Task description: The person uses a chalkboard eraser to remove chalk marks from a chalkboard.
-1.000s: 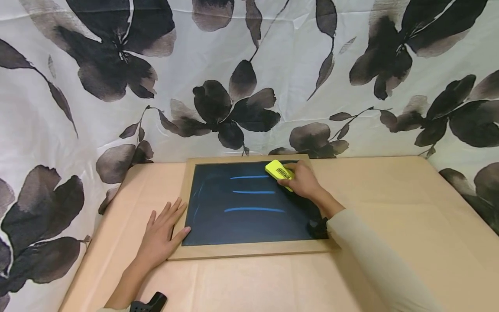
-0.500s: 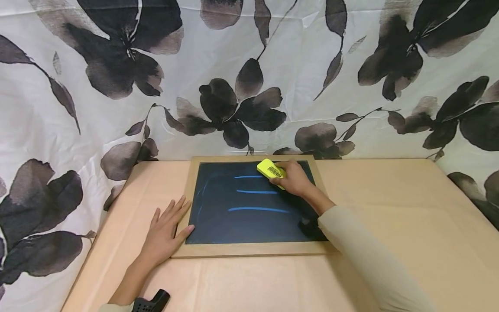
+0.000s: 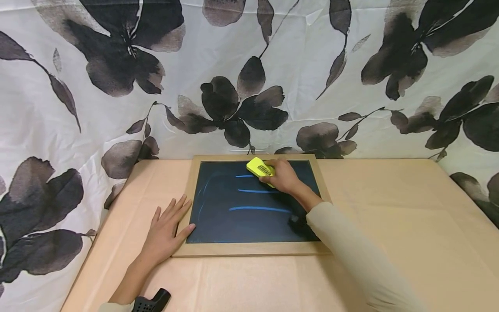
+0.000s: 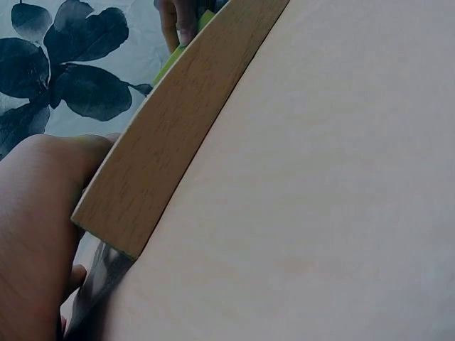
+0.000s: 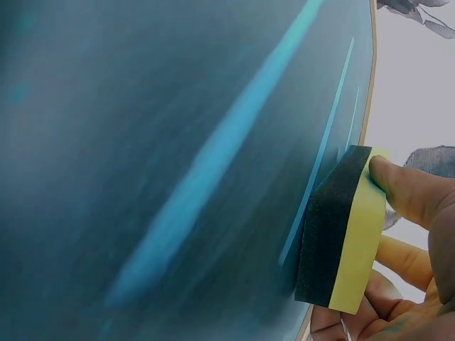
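We pinch the yellow rectangular eraser with its black pad [image 3: 257, 167] in the right grip [image 3: 285, 177], fingers parted by its width. We keep the left grip [image 3: 164, 236] spread, touching the left edge of the wood-framed dark board [image 3: 234, 227]. The far frame edge lies just beyond the right grip; three blue lines [image 3: 259, 208] lie left of and nearer than it. The pale counter [image 3: 390, 195] extends rightward.

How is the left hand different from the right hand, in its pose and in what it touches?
The left hand lies stretched out, while the right hand is curled round a yellow eraser. The left hand touches the left side of the wooden frame; the right hand is over the dark writing surface, near its top. Both hands are bare and at the same board.
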The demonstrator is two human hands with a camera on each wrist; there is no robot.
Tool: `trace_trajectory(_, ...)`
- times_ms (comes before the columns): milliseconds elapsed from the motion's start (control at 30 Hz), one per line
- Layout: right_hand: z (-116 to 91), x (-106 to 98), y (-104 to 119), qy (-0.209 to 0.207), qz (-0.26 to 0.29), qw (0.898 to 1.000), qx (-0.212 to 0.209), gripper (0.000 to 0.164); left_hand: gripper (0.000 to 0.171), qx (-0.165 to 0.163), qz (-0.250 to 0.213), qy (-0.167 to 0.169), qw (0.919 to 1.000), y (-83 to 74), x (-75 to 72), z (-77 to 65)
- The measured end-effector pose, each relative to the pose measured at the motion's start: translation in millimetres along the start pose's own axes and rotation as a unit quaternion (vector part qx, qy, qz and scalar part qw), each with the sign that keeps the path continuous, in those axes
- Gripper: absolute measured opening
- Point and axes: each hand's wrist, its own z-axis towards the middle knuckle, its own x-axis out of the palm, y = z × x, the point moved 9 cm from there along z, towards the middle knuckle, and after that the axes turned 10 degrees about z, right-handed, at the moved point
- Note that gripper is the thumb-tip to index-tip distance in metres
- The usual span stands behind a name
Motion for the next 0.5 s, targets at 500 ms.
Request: trace_trajectory(500,15.4,20.7,19.8,0.025,0.013,1.0,-0.005,0.06,0.064,-0.003,-0.002,0.0,1.0,1.6,0.0,0.2)
